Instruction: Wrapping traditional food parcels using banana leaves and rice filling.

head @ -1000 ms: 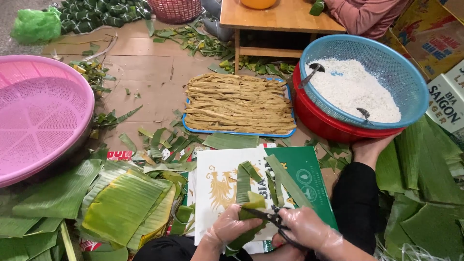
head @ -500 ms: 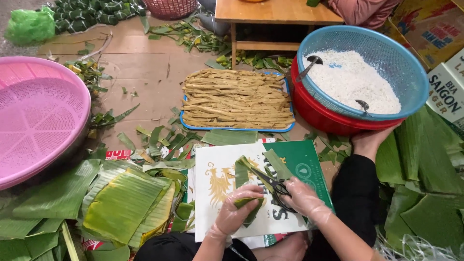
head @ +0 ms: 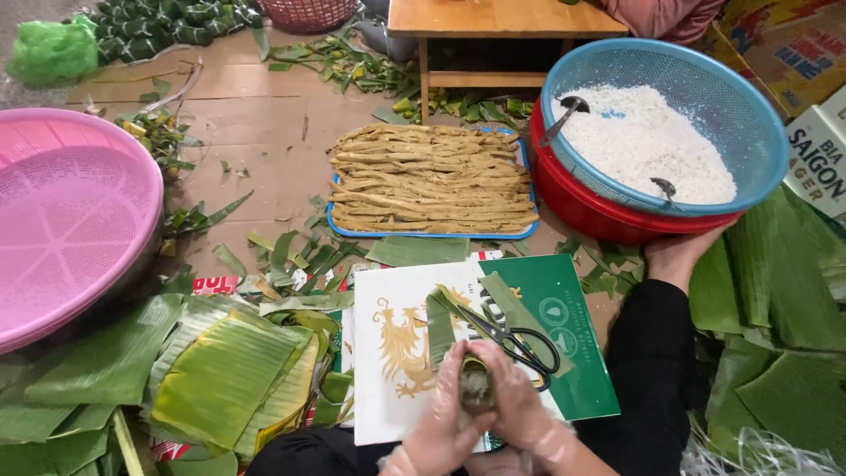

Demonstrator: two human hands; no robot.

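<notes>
My left hand point(head: 438, 416) and my right hand point(head: 522, 407), both in thin clear gloves, close around a small green leaf bundle point(head: 477, 385) low in the middle of the view. Its open top shows between my fingers. Black-handled scissors point(head: 522, 345) lie loose just above my hands on a strip of leaf point(head: 441, 324). Under them are a white card with a gold figure point(head: 388, 353) and a green card point(head: 564, 353).
A blue tray of pale yellow strips point(head: 432, 181) lies ahead. At the right, a blue basket of white rice point(head: 652, 141) sits in a red basin point(head: 608, 211). A pink basket point(head: 66, 211) is left, banana leaves point(head: 220, 379) lower left. A black-clad limb point(head: 652, 370) reaches the basin.
My right hand has put the scissors down on the cards. Both hands have come together lower in the view and closed around the leaf bundle.
</notes>
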